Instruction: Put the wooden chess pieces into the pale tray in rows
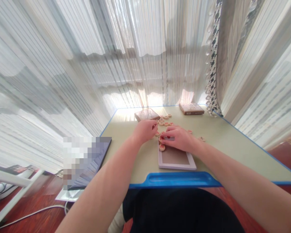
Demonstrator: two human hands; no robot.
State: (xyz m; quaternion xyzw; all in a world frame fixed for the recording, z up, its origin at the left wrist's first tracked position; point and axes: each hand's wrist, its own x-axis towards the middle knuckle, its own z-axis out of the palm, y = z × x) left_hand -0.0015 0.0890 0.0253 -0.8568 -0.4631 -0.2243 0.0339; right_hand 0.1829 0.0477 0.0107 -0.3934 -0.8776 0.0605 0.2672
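Round wooden pieces with red characters [161,123] lie scattered on a pale green table [228,149]. A shallow box with a white rim [178,166] lies near the front edge, one piece [162,148] on its left side. My right hand [176,137] is over the box's upper part, its fingers closed round a red-marked piece [161,139] at the upper left corner. My left hand [146,131] is just left of the box, beside the loose pieces, with its fingers curled together; what it holds, if anything, is hidden.
Two flat boxes stand at the back, one left [146,115] and one right [191,109]. A dark screen [97,163], partly pixelated, is at the left edge. A blue tray [180,179] runs along the front edge. Sheer curtains hang behind.
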